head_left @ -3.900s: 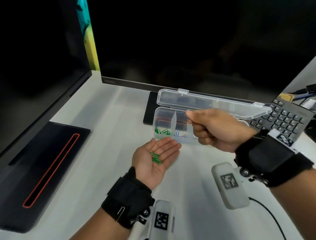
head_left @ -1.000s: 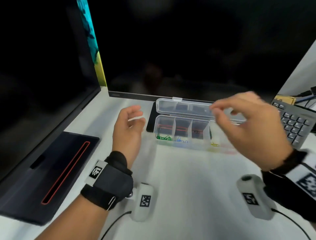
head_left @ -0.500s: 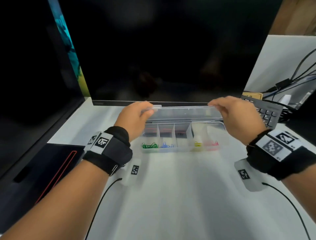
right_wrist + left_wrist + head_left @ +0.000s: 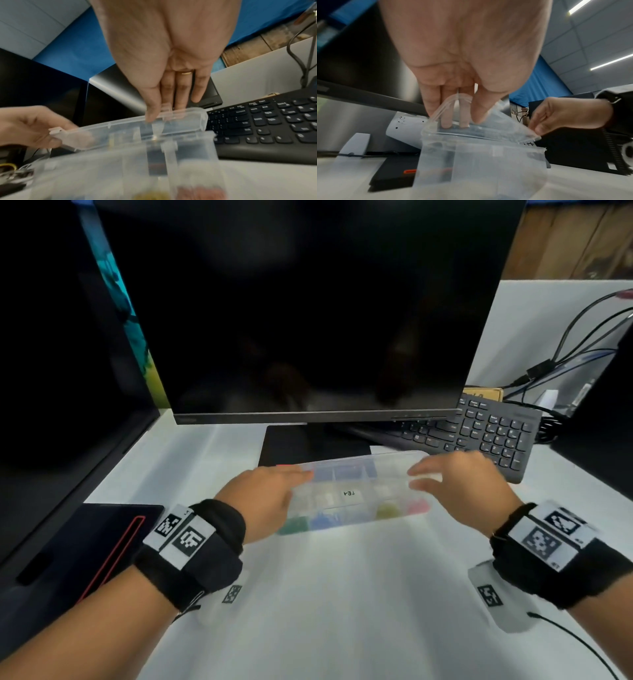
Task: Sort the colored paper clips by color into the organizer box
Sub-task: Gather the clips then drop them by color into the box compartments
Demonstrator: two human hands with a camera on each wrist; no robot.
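Left hand [image 4: 263, 494] and right hand [image 4: 462, 487] each pinch one end of clear plastic hinged lid [image 4: 356, 474], half-shut over clear compartmented organizer box [image 4: 356, 520]; likely so it closes evenly.

Organizer box [image 4: 342, 518] at frame centre on the surface [image 4: 342, 594], before the monitor [image 4: 308, 320] stand. Left hand [image 4: 263, 498] pinches the lid [image 4: 356, 477] at its left end, right hand [image 4: 462, 484] at its right end. Keyboard [image 4: 479, 433] behind the right hand, centre right.
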